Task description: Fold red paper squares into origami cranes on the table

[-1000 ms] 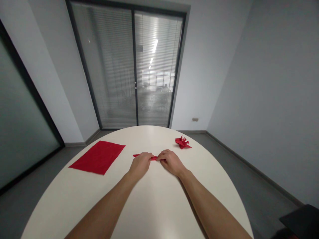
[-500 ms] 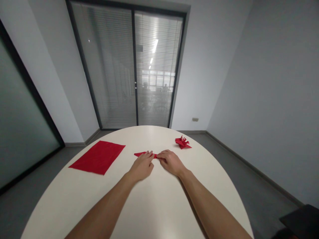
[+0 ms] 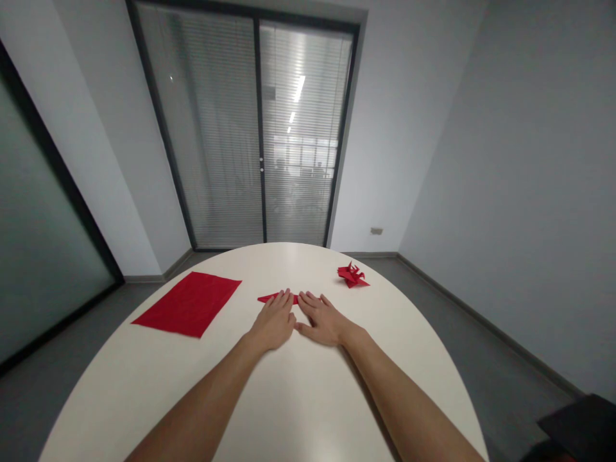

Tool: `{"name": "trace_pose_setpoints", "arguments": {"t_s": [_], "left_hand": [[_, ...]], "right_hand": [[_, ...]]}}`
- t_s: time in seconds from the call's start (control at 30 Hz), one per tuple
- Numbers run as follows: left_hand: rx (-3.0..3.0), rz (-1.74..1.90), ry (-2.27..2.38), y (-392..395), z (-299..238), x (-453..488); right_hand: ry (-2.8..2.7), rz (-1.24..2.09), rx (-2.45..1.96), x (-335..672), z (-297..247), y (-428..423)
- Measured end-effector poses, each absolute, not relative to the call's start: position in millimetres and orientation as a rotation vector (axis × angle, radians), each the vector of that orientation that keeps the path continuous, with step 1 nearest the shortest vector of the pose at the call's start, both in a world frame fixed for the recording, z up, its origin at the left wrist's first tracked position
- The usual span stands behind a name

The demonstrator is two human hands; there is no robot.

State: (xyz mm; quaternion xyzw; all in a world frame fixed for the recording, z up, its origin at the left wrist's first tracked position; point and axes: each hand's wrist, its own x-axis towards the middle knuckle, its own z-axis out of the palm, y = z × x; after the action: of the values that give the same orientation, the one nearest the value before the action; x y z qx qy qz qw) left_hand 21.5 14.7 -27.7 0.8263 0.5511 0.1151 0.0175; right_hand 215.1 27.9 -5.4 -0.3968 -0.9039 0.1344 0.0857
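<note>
A narrow, pointed piece of folded red paper (image 3: pixel 266 298) lies on the white table, mostly covered by my fingers. My left hand (image 3: pixel 274 323) rests flat across its middle, fingers stretched forward and pressing it down. Just to the right, my right hand (image 3: pixel 324 319) also lies flat, its fingers spread over the other end of the strip and its thumb out toward the left hand. Between the two sets of fingertips a short bit of red shows.
To the left lies a flat sheet of red paper (image 3: pixel 190 305). Several folded red paper cranes (image 3: pixel 352 274) sit in a small cluster at the back right. The round white table (image 3: pixel 298 398) ends in a curved edge. A black object (image 3: pixel 582 423) stands at lower right.
My right hand has gone from bent, pinching fingers to lying flat on the folded paper, fingers spread. My left hand has stayed almost in place.
</note>
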Motion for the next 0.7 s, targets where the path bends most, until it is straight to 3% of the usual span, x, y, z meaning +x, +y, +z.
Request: {"name": "trace_pose_setpoints", "arguments": {"t_s": [0.53, 0.7], "left_hand": [[2.277, 0.5, 2.205, 16.5, -30.9, 23.5], [2.557, 0.639, 1.741, 16.5, -29.9, 22.9]], "right_hand": [[-2.693, 0.426, -1.197, 214.6, -3.8, 26.9], [-2.682, 0.395, -1.175, 214.7, -6.0, 27.5]]}}
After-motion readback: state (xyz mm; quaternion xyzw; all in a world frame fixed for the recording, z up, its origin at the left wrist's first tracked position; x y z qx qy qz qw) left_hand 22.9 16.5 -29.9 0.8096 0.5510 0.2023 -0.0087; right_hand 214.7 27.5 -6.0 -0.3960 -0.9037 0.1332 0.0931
